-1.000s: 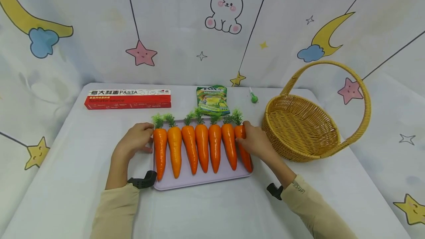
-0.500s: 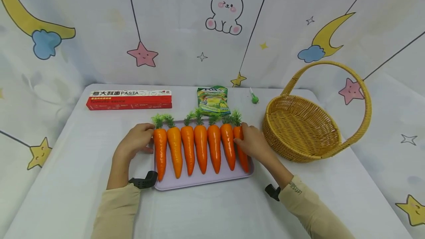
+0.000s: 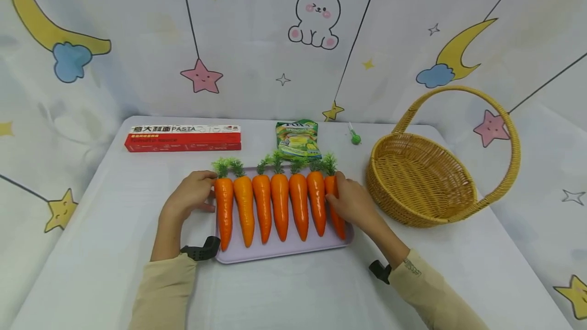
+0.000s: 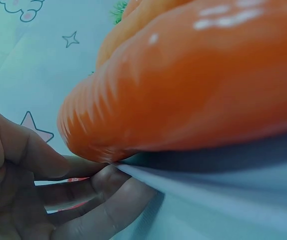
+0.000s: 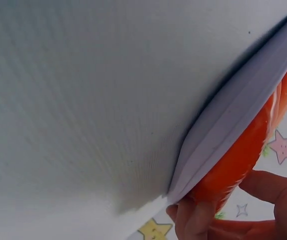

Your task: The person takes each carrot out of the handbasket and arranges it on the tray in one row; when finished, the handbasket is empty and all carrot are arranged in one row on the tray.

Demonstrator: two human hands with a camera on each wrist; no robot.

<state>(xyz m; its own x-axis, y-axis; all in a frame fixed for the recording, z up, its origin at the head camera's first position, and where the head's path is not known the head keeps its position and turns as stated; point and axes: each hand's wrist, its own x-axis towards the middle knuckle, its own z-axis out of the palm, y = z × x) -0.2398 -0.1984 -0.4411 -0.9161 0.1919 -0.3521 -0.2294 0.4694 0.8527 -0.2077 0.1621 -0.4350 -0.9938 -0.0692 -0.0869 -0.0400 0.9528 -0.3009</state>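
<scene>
Several glossy orange carrots (image 3: 281, 208) with green leafy tops lie side by side on a pale pink tray (image 3: 284, 254). At the tray's left edge is my left hand (image 3: 192, 192). In the left wrist view, its fingertips (image 4: 138, 192) reach under the rim beside the end carrot (image 4: 173, 95). My right hand (image 3: 353, 197) grips the right edge. Its thumb (image 5: 263, 185) lies against the rightmost carrot (image 5: 233, 165), while the other fingers curl at the tray's rim in the right wrist view.
A wicker basket (image 3: 373, 187) with a tall handle stands right of the tray. Behind the tray are a red and white pasta box (image 3: 183, 139), a green snack packet (image 3: 298, 139) and a small green item (image 3: 355, 139). A patterned cloth (image 3: 257, 39) hangs behind the white table.
The head view has shifted slightly, moving the whole scene a little to the right. Both hands keep their places at the tray's edges, and the carrots stay in their row.
</scene>
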